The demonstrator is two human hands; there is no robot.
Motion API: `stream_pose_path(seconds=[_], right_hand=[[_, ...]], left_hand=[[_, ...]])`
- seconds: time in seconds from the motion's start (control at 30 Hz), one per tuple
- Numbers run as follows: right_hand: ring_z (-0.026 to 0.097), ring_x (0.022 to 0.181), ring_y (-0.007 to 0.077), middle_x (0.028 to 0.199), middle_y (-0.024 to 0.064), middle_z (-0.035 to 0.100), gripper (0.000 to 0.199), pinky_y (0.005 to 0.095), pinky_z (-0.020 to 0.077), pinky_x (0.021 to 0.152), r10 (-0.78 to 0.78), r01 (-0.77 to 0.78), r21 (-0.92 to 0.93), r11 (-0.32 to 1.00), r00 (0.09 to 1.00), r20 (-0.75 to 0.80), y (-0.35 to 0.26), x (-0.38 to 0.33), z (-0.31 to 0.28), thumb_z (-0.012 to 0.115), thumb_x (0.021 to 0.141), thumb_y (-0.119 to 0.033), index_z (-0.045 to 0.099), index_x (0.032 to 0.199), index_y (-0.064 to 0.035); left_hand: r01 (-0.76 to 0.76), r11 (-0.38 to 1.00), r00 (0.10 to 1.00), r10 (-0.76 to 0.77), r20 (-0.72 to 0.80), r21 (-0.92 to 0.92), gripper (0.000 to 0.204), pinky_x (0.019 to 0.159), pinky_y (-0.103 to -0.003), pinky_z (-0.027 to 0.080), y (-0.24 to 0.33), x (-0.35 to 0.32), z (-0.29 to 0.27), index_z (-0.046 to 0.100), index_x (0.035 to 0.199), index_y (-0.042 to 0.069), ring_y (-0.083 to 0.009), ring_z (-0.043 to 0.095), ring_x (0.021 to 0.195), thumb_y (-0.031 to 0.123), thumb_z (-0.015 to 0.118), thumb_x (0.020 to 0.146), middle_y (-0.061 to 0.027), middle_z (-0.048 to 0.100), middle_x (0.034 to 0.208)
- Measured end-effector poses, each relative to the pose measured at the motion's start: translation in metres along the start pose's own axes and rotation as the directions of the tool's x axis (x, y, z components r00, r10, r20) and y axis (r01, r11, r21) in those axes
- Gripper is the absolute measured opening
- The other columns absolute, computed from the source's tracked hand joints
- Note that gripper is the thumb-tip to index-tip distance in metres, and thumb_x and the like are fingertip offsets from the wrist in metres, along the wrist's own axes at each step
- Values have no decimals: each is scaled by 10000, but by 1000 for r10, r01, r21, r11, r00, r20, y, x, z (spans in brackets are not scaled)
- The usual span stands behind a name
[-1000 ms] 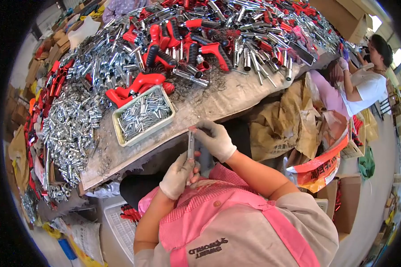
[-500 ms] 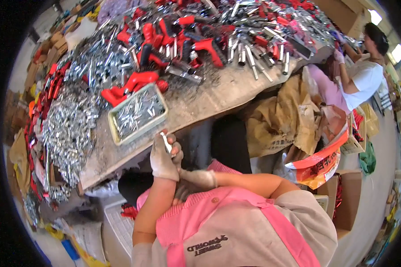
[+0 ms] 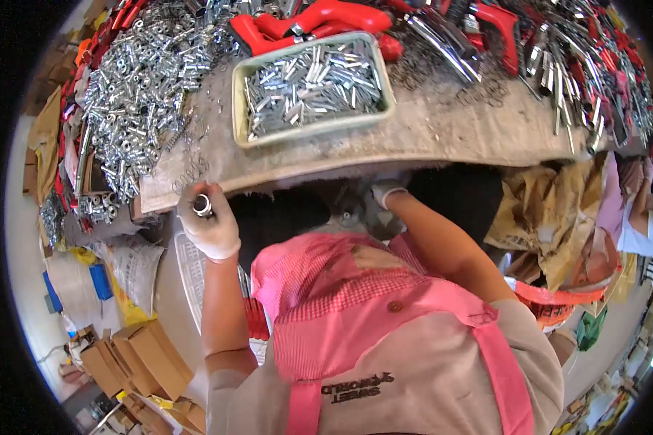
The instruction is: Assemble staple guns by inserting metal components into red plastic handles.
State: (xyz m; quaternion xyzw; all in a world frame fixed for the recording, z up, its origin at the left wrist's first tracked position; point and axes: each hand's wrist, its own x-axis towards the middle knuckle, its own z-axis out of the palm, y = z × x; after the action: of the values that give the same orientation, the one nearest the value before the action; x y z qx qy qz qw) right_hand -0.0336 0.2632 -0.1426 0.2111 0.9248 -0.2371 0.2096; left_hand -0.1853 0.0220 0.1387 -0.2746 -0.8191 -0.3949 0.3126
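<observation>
My left hand [image 3: 210,226], in a pale glove, is closed around a shiny metal tube [image 3: 202,205] whose round open end faces up. It is just off the table's near left edge, beside a few thin coil springs [image 3: 192,174]. Gloved too, my right hand [image 3: 389,192] reaches low under the table's front edge, where its fingers are in shadow and mostly hidden. A cream plastic tray [image 3: 319,131] full of small metal pins [image 3: 315,80] sits on the table between and beyond my hands.
Small metal fittings [image 3: 145,94] form a heap at the table's left. Red plastic handles [image 3: 326,16] and metal tubes [image 3: 442,43] lie behind and right of the tray. A brown sack [image 3: 551,210] stands at right; cardboard boxes [image 3: 149,355] are on the floor at left.
My hands were together in front of my chest and are now apart, left hand out to the left, right hand under the table edge. The view has swung, bringing the tray closer to the middle.
</observation>
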Motion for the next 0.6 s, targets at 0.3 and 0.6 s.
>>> stream_pose_path(seconds=[0.3,0.6], right_hand=[[598,983,357,1069,212,614,322,425,478,816,-224,200,150,968,960,166,-43,134,49,538,815,-247,643,1047,-50],[600,971,359,1058,217,615,324,427,479,808,-359,290,339,895,919,161,-79,225,82,530,822,-252,642,1046,-46]], left_hand=[[-97,973,995,92,37,211,215,558,-290,421,-29,9,29,473,981,15,-192,523,636,88,625,847,-97,554,783],[180,969,962,-139,-235,166,243,626,-271,425,-27,1,38,432,981,38,-164,467,709,155,583,831,-92,462,850]])
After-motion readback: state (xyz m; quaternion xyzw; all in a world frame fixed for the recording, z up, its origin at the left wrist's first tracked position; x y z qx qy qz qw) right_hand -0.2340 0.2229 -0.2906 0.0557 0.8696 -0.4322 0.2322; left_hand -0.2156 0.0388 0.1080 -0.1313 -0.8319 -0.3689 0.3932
